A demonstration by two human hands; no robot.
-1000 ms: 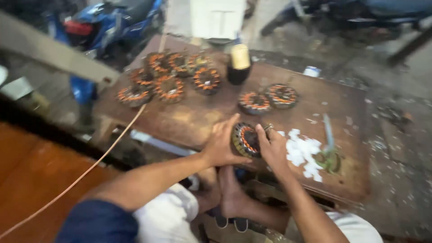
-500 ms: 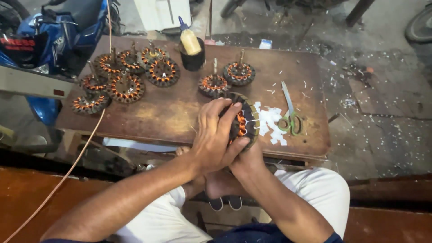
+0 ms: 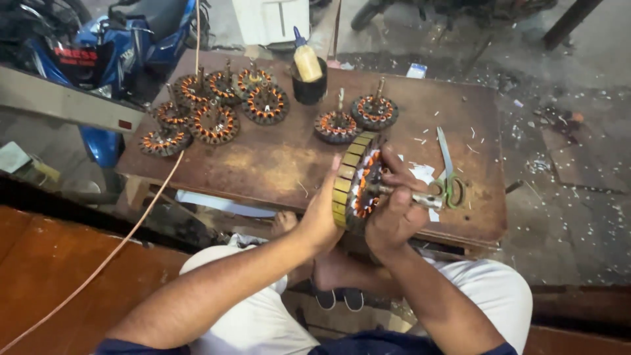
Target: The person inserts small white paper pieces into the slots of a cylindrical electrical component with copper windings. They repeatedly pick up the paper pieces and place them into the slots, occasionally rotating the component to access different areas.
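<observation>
at the far left of the surface (image 3: 263,164), a cluster of wound stators (image 3: 213,108) was seen lying flat, their copper coils facing up, with a pale cord (image 3: 125,233) trailing off the near edge towards the orange floor. just right of the cluster a dark cup (image 3: 310,89) with a yellow-bodied bottle (image 3: 306,60) was standing, and beside it two further stators (image 3: 358,117) were set apart from the rest.

nearer the front edge, the stator being worked on (image 3: 357,181) had been turned since half a second earlier: then it was cupped almost flat under both hands, whereas at this moment it was tipped up on its edge, clear of the surface, with its laminated rim towards the left and its coils towards the right. the left hand (image 3: 322,217) was pressed against the rim and back, its fingers curled to steady it. the right hand (image 3: 394,213) was closed around the metal shaft (image 3: 411,196) jutting from the centre, fingers wrapped tight. by that turn the coil face was judged to have been brought round for inspection or handling, the shaft serving as a grip.

further right, a pair of green-handled scissors (image 3: 448,176) was lying beside white paper scraps (image 3: 420,174), untouched. white specks were scattered over the concrete floor (image 3: 565,164) at the far right.
</observation>
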